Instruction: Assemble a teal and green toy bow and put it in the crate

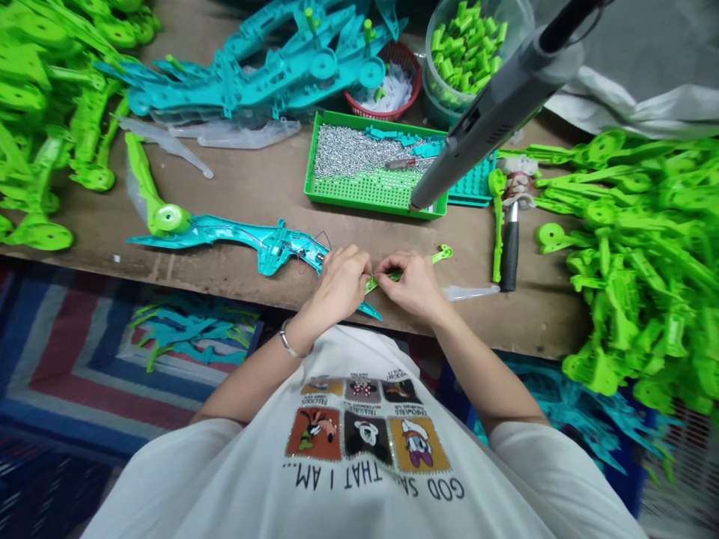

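Note:
A long blue plastic shell with thin wires inside lies across the bench before me, a green arm piece joined at its left end. Over its right part, my left hand has its fingers pinched at the near end of a slim green plastic piece. My right hand is closed on that same green piece, which sticks out past it to the upper right. The fingertips of both hands nearly meet, and whatever small part lies between them is hidden.
A green tray of screws stands ahead, under a grey power screwdriver hanging down. A black-handled hammer lies right. Green parts pile up on the right, more green parts on the left. Blue shells stack behind.

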{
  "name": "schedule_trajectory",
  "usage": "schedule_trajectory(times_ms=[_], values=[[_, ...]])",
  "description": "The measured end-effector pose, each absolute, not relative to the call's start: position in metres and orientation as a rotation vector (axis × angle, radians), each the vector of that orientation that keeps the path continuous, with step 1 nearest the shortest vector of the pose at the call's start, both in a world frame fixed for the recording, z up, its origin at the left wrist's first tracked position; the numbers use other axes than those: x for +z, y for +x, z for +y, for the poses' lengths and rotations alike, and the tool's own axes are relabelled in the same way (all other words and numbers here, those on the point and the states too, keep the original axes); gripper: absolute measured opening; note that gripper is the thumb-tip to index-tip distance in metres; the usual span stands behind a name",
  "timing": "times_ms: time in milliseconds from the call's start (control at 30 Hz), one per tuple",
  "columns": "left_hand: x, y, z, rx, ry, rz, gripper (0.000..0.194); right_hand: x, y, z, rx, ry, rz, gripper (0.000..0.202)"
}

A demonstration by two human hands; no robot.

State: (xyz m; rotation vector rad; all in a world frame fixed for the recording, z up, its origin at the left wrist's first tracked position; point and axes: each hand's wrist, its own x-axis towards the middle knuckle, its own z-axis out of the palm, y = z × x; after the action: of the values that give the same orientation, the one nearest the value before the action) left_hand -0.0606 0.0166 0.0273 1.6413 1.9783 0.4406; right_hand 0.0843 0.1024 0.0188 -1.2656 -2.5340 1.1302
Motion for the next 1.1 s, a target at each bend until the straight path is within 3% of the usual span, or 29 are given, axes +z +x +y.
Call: schedule_trajectory(times_ms=[433,733,900,1100], values=[[0.029,-0.057,0.015,0.369,1.658,2.012,0.015,0.018,0.099,0.095,0.906,-1.073,-2.548,0.011],[0.030,-0.058,0.015,0.368,1.658,2.005,0.013,0.017,0.179,0.075,0.472,-1.238,-2.474,0.034],[0.030,-0.061,0.015,0.353,1.693,1.995,0.013,-0.001,0.176,0.065,0.403,-0.922,-2.591,0.026],[0.034,-0.068,0.023,0.225,1.761,1.937,0.014,0.010,0.171,0.082,0.307,-0.641,-2.687,0.024]])
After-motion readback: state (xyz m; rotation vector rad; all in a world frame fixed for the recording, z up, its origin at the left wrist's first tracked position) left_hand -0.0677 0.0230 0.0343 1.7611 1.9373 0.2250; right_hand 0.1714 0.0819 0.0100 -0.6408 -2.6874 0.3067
